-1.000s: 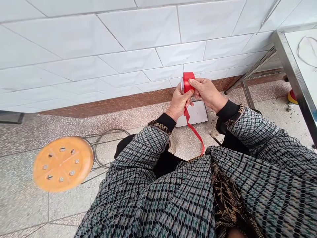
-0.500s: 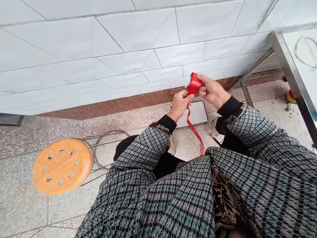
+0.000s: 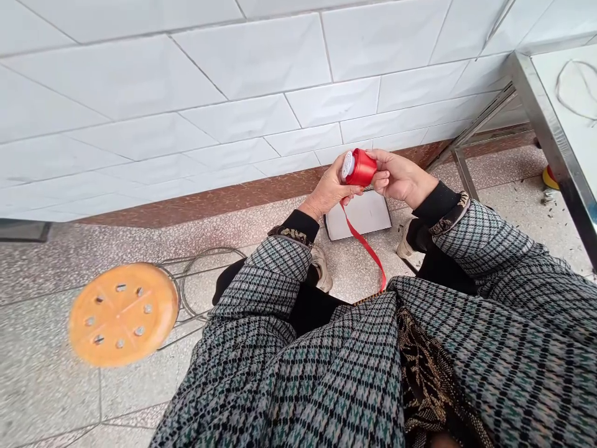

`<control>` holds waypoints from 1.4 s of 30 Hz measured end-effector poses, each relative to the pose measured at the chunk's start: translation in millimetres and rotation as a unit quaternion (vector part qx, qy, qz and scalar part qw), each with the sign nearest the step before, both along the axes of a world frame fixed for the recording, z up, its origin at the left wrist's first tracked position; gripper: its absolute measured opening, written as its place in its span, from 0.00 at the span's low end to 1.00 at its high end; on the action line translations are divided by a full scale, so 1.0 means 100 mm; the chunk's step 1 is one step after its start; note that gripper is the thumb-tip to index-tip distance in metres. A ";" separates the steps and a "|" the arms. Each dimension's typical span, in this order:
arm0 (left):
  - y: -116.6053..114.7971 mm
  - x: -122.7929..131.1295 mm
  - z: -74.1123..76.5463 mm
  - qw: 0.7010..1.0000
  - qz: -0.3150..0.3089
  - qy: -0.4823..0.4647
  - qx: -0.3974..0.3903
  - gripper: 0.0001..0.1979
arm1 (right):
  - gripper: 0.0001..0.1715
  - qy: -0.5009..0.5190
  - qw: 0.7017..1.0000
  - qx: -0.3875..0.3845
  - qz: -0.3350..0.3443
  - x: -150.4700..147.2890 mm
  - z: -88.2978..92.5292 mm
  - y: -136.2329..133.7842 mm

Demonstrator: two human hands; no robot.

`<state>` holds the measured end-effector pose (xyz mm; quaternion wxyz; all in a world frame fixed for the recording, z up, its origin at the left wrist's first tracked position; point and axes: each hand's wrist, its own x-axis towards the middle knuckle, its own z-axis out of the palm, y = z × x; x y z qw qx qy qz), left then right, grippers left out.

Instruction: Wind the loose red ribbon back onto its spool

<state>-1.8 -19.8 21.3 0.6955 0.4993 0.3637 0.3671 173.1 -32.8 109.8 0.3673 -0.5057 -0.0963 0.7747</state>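
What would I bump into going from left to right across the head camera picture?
orange stool → left hand → red ribbon spool, held by both hands → right hand → metal table

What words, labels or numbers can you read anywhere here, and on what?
No text can be read.
On the red ribbon spool, the white end face is too small and blurred to read.
The white board on the floor looks blank.

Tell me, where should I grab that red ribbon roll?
Probably its two flat ends, one hand from each side. The ribbon roll lies sideways between the left hand and right hand, and its loose tail hangs off the curved face, so leave that free.
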 end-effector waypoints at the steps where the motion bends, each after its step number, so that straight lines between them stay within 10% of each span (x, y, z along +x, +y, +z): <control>1: -0.01 0.02 -0.02 1.000 0.008 -0.009 -0.004 0.44 | 0.13 -0.006 1.000 0.020 0.007 -0.01 0.01 -0.02; 10: -0.23 0.26 -0.13 0.992 0.054 -0.102 -0.044 0.28 | 0.16 -0.143 0.978 0.145 -0.032 -0.18 -0.05 -0.11; 26: -0.17 0.18 -0.09 0.998 0.014 -0.052 -0.044 0.53 | 0.09 -0.050 0.997 0.048 -0.030 -0.01 -0.11 0.00; 42: -0.19 0.21 -0.14 0.992 0.037 -0.104 -0.062 0.31 | 0.17 -0.061 0.991 0.113 0.039 -0.09 -0.04 -0.13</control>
